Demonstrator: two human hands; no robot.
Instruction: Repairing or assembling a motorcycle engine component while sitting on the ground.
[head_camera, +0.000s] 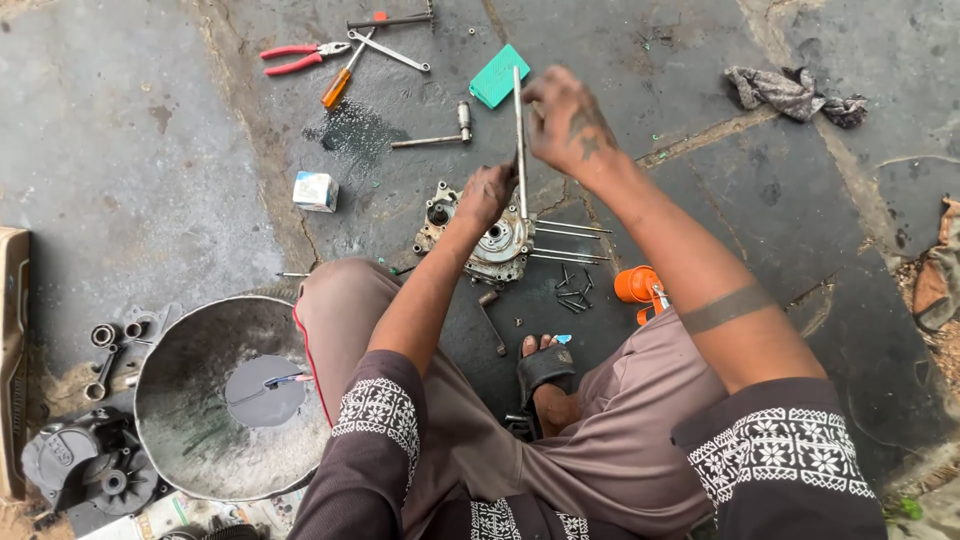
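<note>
My left hand (487, 193) rests on a grey metal engine case (492, 240) lying on the stone floor and grips the lower part of a long metal rod (519, 130) that stands upright from the case. My right hand (566, 120) is closed around the upper part of the same rod. Long studs (570, 243) stick out of the case toward the right. Several loose bolts (574, 286) lie just right of the case.
Red pliers (297, 57), an orange screwdriver (338, 84), a socket handle (435, 134), a teal card (499, 75) and a small white box (315, 190) lie behind. A metal basin (180, 350) and engine parts (85, 465) sit left. An orange can (638, 285) and a rag (790, 92) lie right.
</note>
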